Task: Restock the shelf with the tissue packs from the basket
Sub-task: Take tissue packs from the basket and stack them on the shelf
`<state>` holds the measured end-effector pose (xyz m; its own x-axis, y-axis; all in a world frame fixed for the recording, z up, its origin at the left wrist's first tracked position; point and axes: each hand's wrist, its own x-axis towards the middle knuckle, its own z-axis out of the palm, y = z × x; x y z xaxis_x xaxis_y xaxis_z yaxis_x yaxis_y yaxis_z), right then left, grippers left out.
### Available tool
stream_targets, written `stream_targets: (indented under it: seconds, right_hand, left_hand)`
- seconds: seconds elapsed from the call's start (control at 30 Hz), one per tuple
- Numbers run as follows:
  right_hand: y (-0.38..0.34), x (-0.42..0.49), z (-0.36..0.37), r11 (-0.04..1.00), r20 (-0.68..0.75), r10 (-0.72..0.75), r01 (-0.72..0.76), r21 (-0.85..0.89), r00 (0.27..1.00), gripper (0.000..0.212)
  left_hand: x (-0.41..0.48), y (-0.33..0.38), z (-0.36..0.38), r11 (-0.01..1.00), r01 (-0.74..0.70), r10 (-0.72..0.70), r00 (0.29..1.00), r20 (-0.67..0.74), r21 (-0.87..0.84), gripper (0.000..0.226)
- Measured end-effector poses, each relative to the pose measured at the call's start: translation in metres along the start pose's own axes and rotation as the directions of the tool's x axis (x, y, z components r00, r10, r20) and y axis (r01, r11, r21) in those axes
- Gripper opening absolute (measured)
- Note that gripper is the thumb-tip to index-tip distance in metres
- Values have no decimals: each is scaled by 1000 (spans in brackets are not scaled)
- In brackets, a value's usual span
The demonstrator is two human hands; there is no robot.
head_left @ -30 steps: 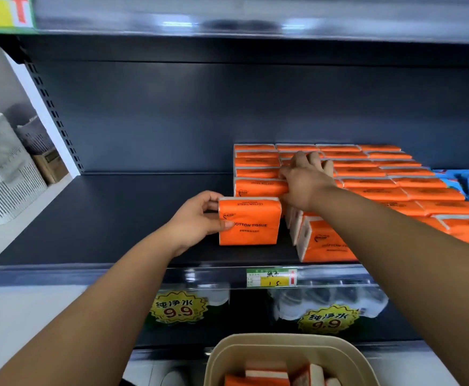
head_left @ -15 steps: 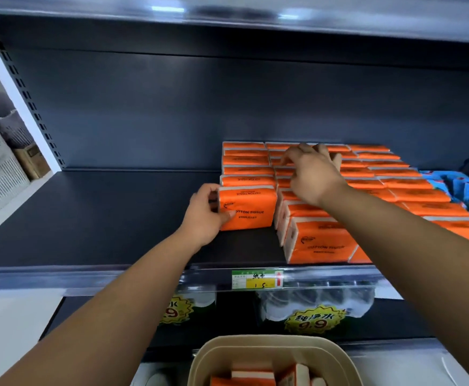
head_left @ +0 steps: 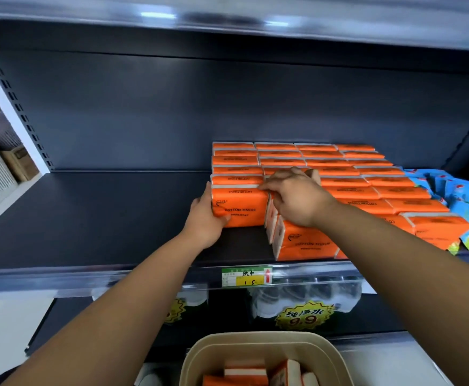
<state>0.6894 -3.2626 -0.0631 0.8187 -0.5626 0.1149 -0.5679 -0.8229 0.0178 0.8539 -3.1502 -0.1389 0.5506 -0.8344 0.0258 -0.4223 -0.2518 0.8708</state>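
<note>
Whereas a second earlier the tissue pack (head_left: 244,207) stood apart near the front of the shelf (head_left: 88,218), it had been slid back against the leftmost row of stocked packs (head_left: 237,169); the left hand (head_left: 204,218) gripped its left end; the right hand (head_left: 297,199) rested loose-fingered at its top edge; packs remained in the basket (head_left: 258,339), so restocking was unfinished.
</note>
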Motion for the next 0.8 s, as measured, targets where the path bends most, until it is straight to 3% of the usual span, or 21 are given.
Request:
stream_targets:
  seconds: [0.13, 0.23, 0.33, 0.4, 0.8]
  right_hand:
    - [-4, -7, -2, 1000, -76, -20, 19, -14, 997, 43]
    - [-7, -16, -8, 1000, -120, -18, 17, -7, 993, 38]
    - [-12, -27, -19, 1000, -142, 5, -4, 2, 990, 39]
    - [-18, -38, -26, 999, -155, 20, -15, 32, 988, 44]
    - [-58, -129, -23, 995, -225, 92, -78, 70, 970, 39]
  left_hand:
    - [-13, 4, -1, 1000, 14, -12, 991, -130, 14, 93]
    - [-25, 10, -11, 984, -108, 134, 973, -189, 144, 86]
    - [-40, 18, -29, 833, -268, 384, 910, -157, 485, 74]
    - [-51, 26, -35, 720, -315, 489, 863, -130, 618, 68]
    - [-142, 48, -1, 529, -308, 437, 898, 57, 791, 56]
